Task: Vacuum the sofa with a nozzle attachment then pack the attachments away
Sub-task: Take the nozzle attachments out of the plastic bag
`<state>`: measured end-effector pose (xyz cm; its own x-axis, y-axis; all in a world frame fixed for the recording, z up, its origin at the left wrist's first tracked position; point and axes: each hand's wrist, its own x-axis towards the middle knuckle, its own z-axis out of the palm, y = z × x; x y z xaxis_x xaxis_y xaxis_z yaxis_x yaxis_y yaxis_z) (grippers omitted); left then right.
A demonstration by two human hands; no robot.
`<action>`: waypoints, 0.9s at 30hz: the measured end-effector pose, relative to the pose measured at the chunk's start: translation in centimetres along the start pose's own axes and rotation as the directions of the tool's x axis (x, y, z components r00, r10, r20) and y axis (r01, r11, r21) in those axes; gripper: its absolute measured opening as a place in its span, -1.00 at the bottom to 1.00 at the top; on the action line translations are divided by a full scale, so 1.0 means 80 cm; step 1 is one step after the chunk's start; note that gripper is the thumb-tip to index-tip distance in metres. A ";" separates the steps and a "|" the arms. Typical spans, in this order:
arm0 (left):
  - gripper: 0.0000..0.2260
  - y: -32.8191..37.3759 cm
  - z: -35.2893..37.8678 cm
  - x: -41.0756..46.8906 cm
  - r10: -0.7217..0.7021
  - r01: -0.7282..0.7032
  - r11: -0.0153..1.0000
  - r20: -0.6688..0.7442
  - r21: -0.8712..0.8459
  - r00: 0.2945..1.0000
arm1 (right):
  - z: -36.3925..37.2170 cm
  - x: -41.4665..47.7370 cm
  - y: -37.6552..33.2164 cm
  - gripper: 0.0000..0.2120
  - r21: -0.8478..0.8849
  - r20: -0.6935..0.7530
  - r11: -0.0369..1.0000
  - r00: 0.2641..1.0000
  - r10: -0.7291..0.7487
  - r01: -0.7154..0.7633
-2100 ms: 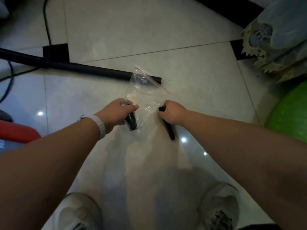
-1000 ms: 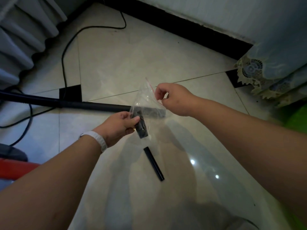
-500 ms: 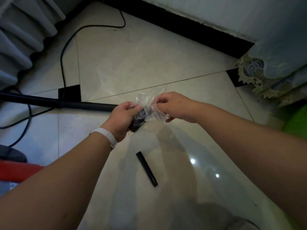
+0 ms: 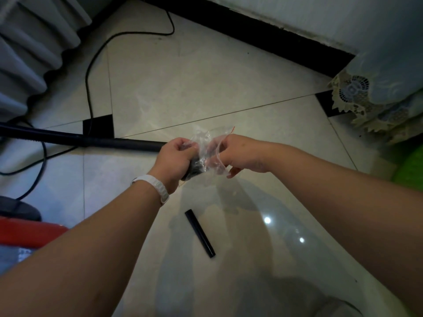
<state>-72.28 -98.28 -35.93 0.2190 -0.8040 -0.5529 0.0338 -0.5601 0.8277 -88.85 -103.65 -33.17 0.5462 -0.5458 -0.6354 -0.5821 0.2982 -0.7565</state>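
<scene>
A crumpled clear zip bag (image 4: pixel 207 143) with a red seal strip hangs between both hands above the tiled floor. My left hand (image 4: pixel 175 157) grips a short black attachment (image 4: pixel 194 171) at the bag's lower part. My right hand (image 4: pixel 240 154) pinches the bag's right edge. A slim black nozzle (image 4: pixel 200 233) lies loose on the floor below the hands. The long black vacuum tube (image 4: pixel 91 141) lies flat on the floor, its end hidden behind my left hand.
A black power cord (image 4: pixel 89 72) snakes over the tiles at left. The red vacuum body (image 4: pixel 25 232) sits at the lower left. Grey curtains (image 4: pixel 29 49) hang at upper left, a lace-edged cover (image 4: pixel 357 94) at right, and a green object (image 4: pixel 409 163) at far right.
The bag was lifted off the floor and bunched between the hands. My right hand left the slim nozzle on the floor and took the bag's edge. The view rose.
</scene>
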 end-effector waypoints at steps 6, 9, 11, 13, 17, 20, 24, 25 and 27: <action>-0.90 0.001 -0.004 0.004 0.041 -0.041 0.999 0.011 -0.011 0.999 | -0.023 -0.009 -0.004 -0.85 -0.073 0.005 0.997 1.000 0.018 -0.017; -0.95 0.007 -0.002 0.006 0.032 -0.031 0.998 0.020 -0.049 0.999 | -0.052 -0.019 -0.010 -0.66 -0.148 -0.039 0.989 0.999 0.010 -0.016; -0.97 0.012 0.002 0.007 0.037 -0.036 0.998 0.015 -0.058 0.999 | -0.066 -0.024 -0.012 -0.60 -0.202 -0.064 0.979 0.998 -0.001 -0.012; -0.97 0.017 0.007 0.009 0.043 -0.043 0.996 0.007 -0.075 0.999 | -0.075 -0.028 -0.012 -0.62 -0.235 -0.096 0.972 0.995 -0.018 -0.005; -0.90 0.021 0.011 0.012 0.037 -0.035 0.996 0.021 -0.085 0.999 | -0.078 -0.035 -0.008 -0.73 -0.413 -0.137 0.910 0.990 -0.020 -0.038; -0.93 0.020 0.018 0.009 0.023 -0.014 0.992 0.070 -0.123 0.997 | -0.069 -0.033 0.004 -0.77 -0.464 -0.115 0.885 0.993 -0.023 -0.033; -0.93 0.019 0.024 0.005 0.024 -0.012 0.990 0.082 -0.139 0.996 | -0.059 -0.033 0.012 -0.75 -0.469 -0.129 0.883 0.990 -0.054 -0.013; -0.93 0.019 0.023 0.006 0.025 -0.017 0.990 0.060 -0.140 0.998 | -0.060 -0.033 0.013 -0.75 -0.447 -0.158 0.894 0.985 -0.069 -0.009; -0.93 0.018 0.017 0.010 0.022 -0.023 0.987 -0.010 -0.157 1.000 | -0.065 -0.036 0.010 -0.72 -0.387 -0.226 0.922 0.969 -0.097 0.002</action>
<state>-73.40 -99.97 -35.29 0.2291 -0.8141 -0.5335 0.1816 -0.5028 0.8451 -94.01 -105.95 -31.16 0.4497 -0.7349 -0.5077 -0.7686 -0.0289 -0.6391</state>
